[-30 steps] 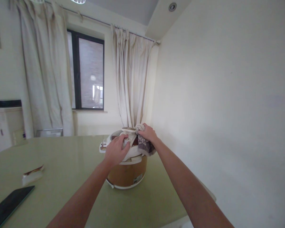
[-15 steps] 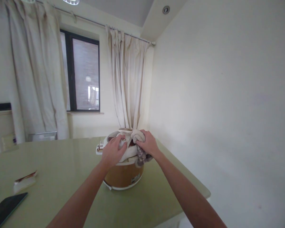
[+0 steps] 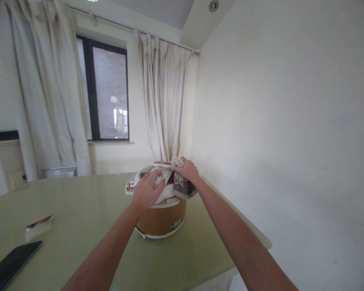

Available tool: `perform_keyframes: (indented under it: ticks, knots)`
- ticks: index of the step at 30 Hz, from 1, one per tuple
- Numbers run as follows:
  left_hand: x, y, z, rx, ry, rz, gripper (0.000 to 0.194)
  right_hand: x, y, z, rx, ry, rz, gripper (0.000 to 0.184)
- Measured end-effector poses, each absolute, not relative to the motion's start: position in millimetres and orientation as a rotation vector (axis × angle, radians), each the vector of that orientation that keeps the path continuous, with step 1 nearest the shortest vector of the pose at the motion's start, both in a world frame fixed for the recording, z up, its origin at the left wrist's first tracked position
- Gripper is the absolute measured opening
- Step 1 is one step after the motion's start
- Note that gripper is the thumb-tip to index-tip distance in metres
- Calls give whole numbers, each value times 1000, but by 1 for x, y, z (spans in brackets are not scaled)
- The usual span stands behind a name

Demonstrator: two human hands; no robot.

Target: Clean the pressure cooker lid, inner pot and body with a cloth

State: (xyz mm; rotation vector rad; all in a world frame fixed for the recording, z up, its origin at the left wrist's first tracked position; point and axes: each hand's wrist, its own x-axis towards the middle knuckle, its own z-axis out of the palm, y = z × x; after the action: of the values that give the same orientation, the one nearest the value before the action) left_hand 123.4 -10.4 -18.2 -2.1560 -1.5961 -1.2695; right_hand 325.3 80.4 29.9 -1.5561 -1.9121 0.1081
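Note:
A rice cooker point(image 3: 162, 220) with a golden-brown body and a white top stands on the green table. In my right hand point(image 3: 188, 169) is a bunched towel point(image 3: 184, 186), pale at the top, with a grey-brown patterned end hanging over the cooker's right side. The right fingers are closed round it against the lid's back right. My left hand point(image 3: 147, 190) rests on the left of the lid, thumb and fingers apart. A whitish part of the lid or cloth shows between them; I cannot tell which.
At the left of the table point(image 3: 91, 226) lie a dark flat phone or tablet point(image 3: 13, 264) and a small white packet point(image 3: 39, 229) with a brown edge. Behind the cooker hang pale curtains point(image 3: 166, 101). A bare wall point(image 3: 279, 121) runs along the right side.
My right hand has moved slightly up and back with the towel, and its patterned end now hangs more spread out. The left hand stays on the lid. The view has shifted slightly.

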Motion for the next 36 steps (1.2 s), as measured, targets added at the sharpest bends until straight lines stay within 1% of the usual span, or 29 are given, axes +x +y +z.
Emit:
perform_keyframes:
  ticks: [3,8,11,14,18,23,29,33,35,36]
  knots:
    - [124,-12,-16,-2166,-1601,-1252,29,327,77,29,-1543,-1905,93,49]
    - [125,-13,-14,-2140,-1651,-1247,27,335,46,17,-1421,-1914,11,39]
    - [125,-12,-16,-2136,-1651,-1257,26,335,24,10,-1377,-1954,-59,46]
    - [125,-12,-17,-2138,-1628,-1273,26,330,13,9,-1441,-1956,-135,54]
    - [125,-14,-15,-2159,-1608,-1264,27,323,26,20,-1576,-1924,-120,51]
    - [127,-16,-12,-2159,-1624,-1286,24,317,59,31,-1701,-1856,-9,54]
    - [126,-11,-14,-2176,-1661,-1327,22,318,65,24,-1636,-1865,-50,52]
    - [125,-11,-16,-2157,-1681,-1324,25,327,56,22,-1554,-1939,-15,51]
    - [124,-11,-17,-2157,-1649,-1315,25,329,51,25,-1523,-1963,48,55]
    - [124,-11,-17,-2161,-1627,-1310,24,330,48,26,-1514,-1969,80,61]
